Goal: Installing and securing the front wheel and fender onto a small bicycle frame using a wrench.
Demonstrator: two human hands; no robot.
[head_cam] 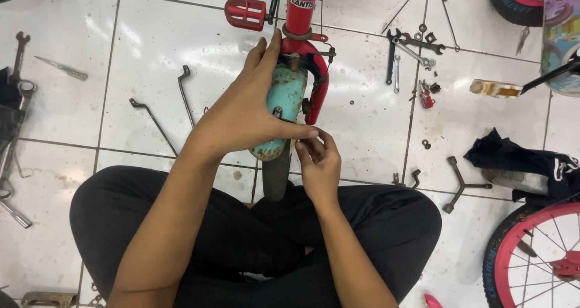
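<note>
A small red bicycle frame (300, 9) lies on the white tiled floor, its red fork (321, 81) pointing toward me. A worn turquoise mudguard (286, 93) sits between the fork legs over a dark tyre (275, 175). My left hand (241, 111) wraps over the mudguard, thumb pressed across its lower end. My right hand (318, 163) is just below, fingertips pinched together at the mudguard's lower right edge, where a small part may be held but I cannot make it out. I sit cross-legged in black trousers.
A red pedal (245, 13) sticks out left of the frame. Bent metal rods (156, 122) lie to the left, spanners (411, 48) and small fittings to the right, a Y-shaped wrench (460, 184) and black cloth (522, 160) further right. A pink-rimmed wheel (538, 253) fills the lower right corner.
</note>
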